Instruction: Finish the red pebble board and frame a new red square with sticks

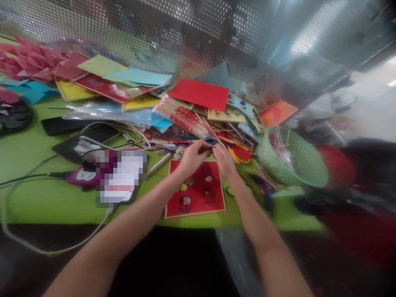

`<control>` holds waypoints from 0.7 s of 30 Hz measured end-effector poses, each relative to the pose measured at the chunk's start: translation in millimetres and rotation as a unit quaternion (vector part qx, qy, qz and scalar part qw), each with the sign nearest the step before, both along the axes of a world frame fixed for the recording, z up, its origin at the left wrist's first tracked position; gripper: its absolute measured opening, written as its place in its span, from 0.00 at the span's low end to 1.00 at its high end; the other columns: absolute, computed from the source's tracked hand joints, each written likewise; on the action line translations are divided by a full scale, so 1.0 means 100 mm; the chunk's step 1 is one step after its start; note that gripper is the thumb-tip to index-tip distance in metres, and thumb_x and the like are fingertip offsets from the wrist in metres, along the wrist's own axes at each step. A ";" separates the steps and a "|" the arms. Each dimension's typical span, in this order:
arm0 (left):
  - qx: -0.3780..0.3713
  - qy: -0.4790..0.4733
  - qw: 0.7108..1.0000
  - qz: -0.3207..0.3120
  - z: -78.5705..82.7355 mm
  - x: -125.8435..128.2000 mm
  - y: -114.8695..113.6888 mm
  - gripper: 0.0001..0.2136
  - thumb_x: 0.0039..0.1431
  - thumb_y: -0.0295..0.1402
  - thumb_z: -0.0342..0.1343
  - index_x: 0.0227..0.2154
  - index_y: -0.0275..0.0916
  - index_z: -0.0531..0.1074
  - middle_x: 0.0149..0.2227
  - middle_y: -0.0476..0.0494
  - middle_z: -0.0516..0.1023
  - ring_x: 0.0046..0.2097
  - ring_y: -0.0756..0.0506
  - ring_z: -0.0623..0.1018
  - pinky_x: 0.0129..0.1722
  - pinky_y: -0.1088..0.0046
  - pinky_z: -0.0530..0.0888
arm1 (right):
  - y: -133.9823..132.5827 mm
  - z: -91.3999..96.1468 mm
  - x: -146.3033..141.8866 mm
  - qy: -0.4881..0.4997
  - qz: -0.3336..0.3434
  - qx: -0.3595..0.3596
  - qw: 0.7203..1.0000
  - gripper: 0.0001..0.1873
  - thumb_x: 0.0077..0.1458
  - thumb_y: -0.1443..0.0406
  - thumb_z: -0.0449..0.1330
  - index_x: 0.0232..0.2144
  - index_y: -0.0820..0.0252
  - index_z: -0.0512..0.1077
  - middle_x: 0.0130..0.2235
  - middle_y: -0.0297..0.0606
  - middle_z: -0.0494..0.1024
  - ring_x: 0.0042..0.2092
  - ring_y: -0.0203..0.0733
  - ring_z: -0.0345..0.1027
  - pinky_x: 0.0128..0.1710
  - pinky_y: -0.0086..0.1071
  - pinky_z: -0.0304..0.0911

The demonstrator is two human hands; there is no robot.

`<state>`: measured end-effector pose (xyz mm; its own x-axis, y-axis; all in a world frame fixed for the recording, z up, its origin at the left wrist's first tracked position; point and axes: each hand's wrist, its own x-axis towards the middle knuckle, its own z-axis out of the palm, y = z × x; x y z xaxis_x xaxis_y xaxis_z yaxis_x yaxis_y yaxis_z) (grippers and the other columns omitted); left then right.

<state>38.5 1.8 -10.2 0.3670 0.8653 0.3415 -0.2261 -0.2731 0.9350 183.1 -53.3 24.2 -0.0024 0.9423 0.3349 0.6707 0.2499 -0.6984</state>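
- Two forearms (154, 206) slanting in from the near side, converging over the green tabletop (68, 206).
- Between them, flat near the tabletop's front edge: red panel (197, 193), pale edging, roughly square, no clear long axis.
- On it: scattered pebble-like pieces (208, 178) and dark marks, too blurred to read.
- Key relation: panel below and bodyward of both grips. Left hand (195, 156) nearer to its middle; right hand (225, 161) by the far right corner.
- Grip: fingertips of both hands drawn in close to each other around the panel's far edge, at a tiny dark spot. Cannot tell whether pinching something small or merely touching.
- In the way: left forearm, masking part of the panel's left side.
- Leftward: phone (123, 177) with white cable (69, 248); beyond, purple-and-white block (82, 175).
- Rightward: dark tool (266, 189) near the right forearm; farther out, green basket (312, 177).
- Just past the hands: white pen (159, 165) to the left, yellow handles (236, 157) to the right, probably tight for room.
- Farther: bundle of red-tipped sticks (182, 115), red sheet (199, 93).
- Behind all: perforated metal wall (123, 35).
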 end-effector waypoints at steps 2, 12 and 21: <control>-0.001 0.002 1.000 0.000 0.00 0.00 0.00 0.06 0.55 0.31 0.61 0.35 0.37 0.75 0.34 0.48 0.78 0.36 0.48 0.76 0.39 0.72 0.73 | 0.00 -0.01 0.01 -0.006 -0.002 0.003 1.000 0.16 0.67 0.57 0.45 0.28 0.54 0.60 0.26 0.31 0.62 0.29 0.40 0.57 0.31 0.35 0.52; -0.085 -0.053 0.995 -0.021 0.04 0.02 0.01 0.08 0.52 0.31 0.63 0.35 0.37 0.75 0.30 0.48 0.78 0.33 0.49 0.77 0.38 0.72 0.74 | 0.00 -0.03 -0.02 0.019 -0.009 -0.003 1.000 0.17 0.69 0.54 0.44 0.28 0.53 0.57 0.27 0.32 0.63 0.30 0.41 0.58 0.31 0.34 0.57; -0.066 -0.034 0.997 -0.026 0.07 -0.01 -0.01 0.06 0.56 0.31 0.59 0.36 0.36 0.76 0.33 0.46 0.80 0.37 0.47 0.79 0.43 0.68 0.76 | 0.00 0.03 0.00 -0.107 -0.023 0.026 0.994 0.14 0.67 0.57 0.45 0.29 0.53 0.57 0.30 0.36 0.68 0.33 0.44 0.62 0.34 0.35 0.55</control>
